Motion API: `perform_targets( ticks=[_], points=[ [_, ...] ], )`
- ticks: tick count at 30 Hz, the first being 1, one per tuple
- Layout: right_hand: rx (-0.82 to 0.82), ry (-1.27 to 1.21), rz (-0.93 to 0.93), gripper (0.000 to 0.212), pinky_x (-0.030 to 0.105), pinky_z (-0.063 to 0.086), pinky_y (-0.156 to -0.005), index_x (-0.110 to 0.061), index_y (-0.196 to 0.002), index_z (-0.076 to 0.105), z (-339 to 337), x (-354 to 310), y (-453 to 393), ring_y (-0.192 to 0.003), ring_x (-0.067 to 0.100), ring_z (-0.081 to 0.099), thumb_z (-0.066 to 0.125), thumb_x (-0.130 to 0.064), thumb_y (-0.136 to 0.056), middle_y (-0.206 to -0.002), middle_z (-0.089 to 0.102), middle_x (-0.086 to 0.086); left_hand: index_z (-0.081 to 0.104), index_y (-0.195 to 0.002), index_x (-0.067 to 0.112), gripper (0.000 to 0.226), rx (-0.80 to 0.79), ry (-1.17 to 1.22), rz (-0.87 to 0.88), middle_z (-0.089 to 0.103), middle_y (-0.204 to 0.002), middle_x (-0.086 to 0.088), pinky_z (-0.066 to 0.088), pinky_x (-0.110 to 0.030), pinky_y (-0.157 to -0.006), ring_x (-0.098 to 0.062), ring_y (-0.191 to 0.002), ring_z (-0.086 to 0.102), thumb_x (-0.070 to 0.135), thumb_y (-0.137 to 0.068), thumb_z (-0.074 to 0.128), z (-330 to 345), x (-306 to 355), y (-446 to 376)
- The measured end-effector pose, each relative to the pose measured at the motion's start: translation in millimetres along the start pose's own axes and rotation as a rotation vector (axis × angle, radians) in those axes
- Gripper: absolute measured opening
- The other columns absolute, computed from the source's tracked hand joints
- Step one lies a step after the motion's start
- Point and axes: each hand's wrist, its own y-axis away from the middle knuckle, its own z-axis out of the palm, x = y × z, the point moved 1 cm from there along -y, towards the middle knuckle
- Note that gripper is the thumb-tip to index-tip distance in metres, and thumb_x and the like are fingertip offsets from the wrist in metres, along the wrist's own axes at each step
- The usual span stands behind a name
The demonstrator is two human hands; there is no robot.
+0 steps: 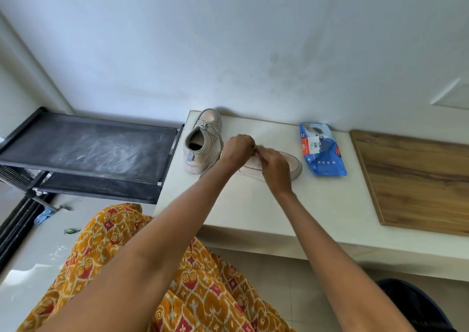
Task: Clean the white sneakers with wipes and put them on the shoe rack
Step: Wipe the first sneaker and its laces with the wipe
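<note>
Left hand (237, 147) and right hand (275, 165) meet; fingers curled, seemingly pinching.

sneakers (203, 141) white | wipes pack (322, 151) blue | shoe rack (88, 148) black | garment (203, 293) orange-red patterned

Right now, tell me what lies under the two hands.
Under the left hand and right hand lies a white sneaker on its side on the white counter, toe toward the blue wipes pack. The hands cover its laces and opening.

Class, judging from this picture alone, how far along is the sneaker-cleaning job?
Done: nothing clearly; the shoe rack holds no shoes. In hand: left hand and right hand work over the near sneaker, seemingly at its laces. Left: wiping both, the far sneaker too; the wipes pack lies untouched.
</note>
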Motion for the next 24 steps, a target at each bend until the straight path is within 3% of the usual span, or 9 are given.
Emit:
perform_targets(
  ticks=[3, 6, 9, 12, 14, 16, 20, 22, 24],
  points=[
    [-0.015, 0.116, 0.037, 0.022, 0.030, 0.051, -0.070, -0.003, -0.099, 0.071, -0.9, 24.3, 34.1, -0.084, 0.034, 0.064, 0.059, 0.005, -0.083, -0.096, 0.070, 0.016, 0.069, -0.092, 0.009, 0.013, 0.021, -0.004, 0.080, 0.065, -0.096, -0.011, 0.038, -0.032, -0.063, -0.033, -0.089, 0.061, 0.013, -0.087, 0.058, -3.0, -4.1, 8.4],
    [-0.040, 0.136, 0.141, 0.021, 0.033, 0.052, -0.071, 0.000, -0.102, 0.070, -11.0, 39.2, 34.5, -0.090, 0.034, 0.063, 0.056, 0.001, -0.086, -0.101, 0.067, 0.020, 0.069, -0.099, 0.009, 0.017, 0.086, -0.054, 0.188, 0.062, -0.100, -0.010, 0.047, -0.037, -0.064, -0.031, -0.093, 0.058, 0.017, -0.089, 0.058, -4.1, -12.9, 16.6],
    [0.130, -0.033, 0.395, 0.022, 0.026, 0.042, -0.074, -0.003, -0.104, 0.068, -15.6, 30.0, 7.1, -0.094, 0.030, 0.060, 0.052, -0.003, -0.089, -0.105, 0.062, 0.017, 0.068, -0.098, 0.007, 0.015, 0.220, -0.143, 0.269, 0.057, -0.099, -0.011, 0.053, -0.041, -0.055, -0.030, -0.090, 0.055, 0.010, -0.084, 0.064, -0.5, -20.4, 27.6],
    [0.174, -0.123, 0.291, 0.024, 0.021, 0.040, -0.077, -0.005, -0.109, 0.067, -5.2, -0.2, -10.2, -0.095, 0.025, 0.060, 0.056, -0.004, -0.088, -0.109, 0.060, 0.014, 0.064, -0.108, 0.008, 0.034, 0.287, -0.225, 0.320, 0.058, -0.105, -0.010, 0.055, -0.034, -0.054, -0.028, -0.090, 0.056, 0.004, -0.075, 0.070, 8.9, -25.9, 44.5],
    [0.117, -0.100, 0.166, 0.025, 0.027, 0.047, -0.078, -0.006, -0.113, 0.064, 9.0, -13.8, -3.1, -0.097, 0.024, 0.060, 0.054, -0.005, -0.090, -0.111, 0.058, 0.012, 0.055, -0.122, 0.005, 0.045, 0.267, -0.231, 0.322, 0.057, -0.112, -0.013, 0.054, -0.035, -0.065, -0.030, -0.098, 0.057, 0.011, -0.079, 0.068, 16.8, -28.4, 56.6],
    [0.104, -0.051, 0.174, 0.027, 0.034, 0.051, -0.073, -0.008, -0.116, 0.062, 17.0, -6.3, 13.3, -0.093, 0.027, 0.060, 0.053, -0.004, -0.091, -0.107, 0.058, 0.014, 0.049, -0.129, 0.001, 0.049, 0.267, -0.253, 0.309, 0.056, -0.115, -0.014, 0.053, -0.035, -0.073, -0.030, -0.103, 0.056, 0.013, -0.084, 0.064, 19.4, -30.8, 62.7],
    [0.030, 0.145, 0.202, 0.023, 0.044, 0.055, -0.067, -0.004, -0.112, 0.064, 0.9, 40.9, 30.5, -0.089, 0.032, 0.057, 0.053, -0.007, -0.092, -0.097, 0.060, 0.018, 0.058, -0.120, 0.002, 0.035, 0.273, -0.296, 0.367, 0.061, -0.109, -0.014, 0.053, -0.037, -0.061, -0.033, -0.098, 0.059, 0.004, -0.086, 0.050, 8.8, -33.8, 55.3],
    [0.002, 0.184, 0.256, 0.024, 0.036, 0.052, -0.069, -0.002, -0.111, 0.065, -14.8, 52.6, 19.6, -0.090, 0.031, 0.056, 0.052, -0.013, -0.093, -0.099, 0.060, 0.019, 0.063, -0.111, 0.003, 0.032, 0.241, -0.253, 0.377, 0.061, -0.103, -0.013, 0.052, -0.036, -0.052, -0.033, -0.097, 0.058, 0.007, -0.089, 0.040, 0.8, -30.7, 49.9],
    [0.054, 0.146, 0.350, 0.025, 0.028, 0.042, -0.065, -0.003, -0.112, 0.065, -22.5, 47.8, 3.7, -0.088, 0.030, 0.057, 0.054, -0.012, -0.093, -0.098, 0.061, 0.020, 0.064, -0.107, 0.004, 0.027, 0.171, -0.214, 0.308, 0.060, -0.102, -0.011, 0.051, -0.038, -0.056, -0.031, -0.105, 0.054, 0.005, -0.090, 0.043, -2.5, -24.4, 45.8]
  ],
)
